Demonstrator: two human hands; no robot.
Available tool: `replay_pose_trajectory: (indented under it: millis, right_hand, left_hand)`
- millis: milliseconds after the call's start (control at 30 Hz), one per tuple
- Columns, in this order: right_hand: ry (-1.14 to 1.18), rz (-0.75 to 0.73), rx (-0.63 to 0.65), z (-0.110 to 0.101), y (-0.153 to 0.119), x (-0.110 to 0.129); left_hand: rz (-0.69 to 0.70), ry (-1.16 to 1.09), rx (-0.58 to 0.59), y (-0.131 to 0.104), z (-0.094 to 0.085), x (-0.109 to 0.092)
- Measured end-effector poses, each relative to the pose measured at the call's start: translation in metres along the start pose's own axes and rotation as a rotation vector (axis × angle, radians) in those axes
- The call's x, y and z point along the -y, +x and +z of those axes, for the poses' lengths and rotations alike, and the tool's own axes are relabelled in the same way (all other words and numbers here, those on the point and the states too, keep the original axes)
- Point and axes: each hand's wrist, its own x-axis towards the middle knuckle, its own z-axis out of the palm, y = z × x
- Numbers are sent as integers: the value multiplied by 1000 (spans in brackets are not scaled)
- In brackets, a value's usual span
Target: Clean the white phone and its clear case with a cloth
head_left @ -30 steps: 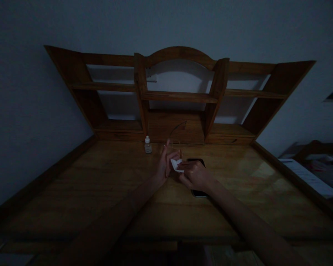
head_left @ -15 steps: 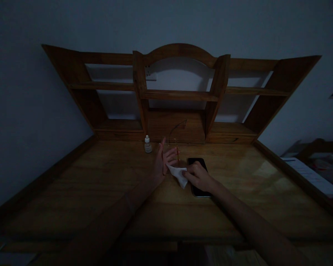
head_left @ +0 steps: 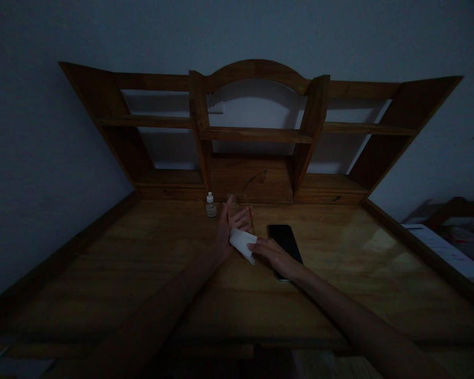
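Thin-framed eyeglasses [head_left: 254,180] are held in my left hand [head_left: 226,231], one temple arm reaching up and away in front of the shelf back. My left hand's fingers are partly curled about the glasses, and the lens area is hard to make out in the dim light. A white wipe [head_left: 242,242], perhaps a tissue or cloth, is pinched in my right hand [head_left: 272,253]. It lies against my left palm and the near part of the glasses. Just under and beyond my right hand is a black smartphone [head_left: 286,239] on the desk.
A small clear bottle with a white cap [head_left: 210,206] stands upright left of my left hand. The wooden desk [head_left: 150,258] carries a wooden shelf unit [head_left: 256,135] along its back against the wall. Papers [head_left: 442,247] lie beyond the desk's right edge.
My right hand has moved left with the wipe, which now presses flatter against my left palm and the glasses. The glasses have tilted slightly, and more of the phone shows.
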Motion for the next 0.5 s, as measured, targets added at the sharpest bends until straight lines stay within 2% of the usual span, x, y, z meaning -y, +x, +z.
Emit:
replay_pose_trajectory:
  millis: [100,267,500]
  right_hand:
    - [-64,-91,19,-1,1,5]
    - [-259,-228,-19,-14,1,15]
    - [-374,-204,-100,-33,2,5]
  left_hand:
    - [-8,-16,9,1,-1,-2]
    - [-47,-45,125,-4,7,1]
    - [-114,-16,124,-3,4,1]
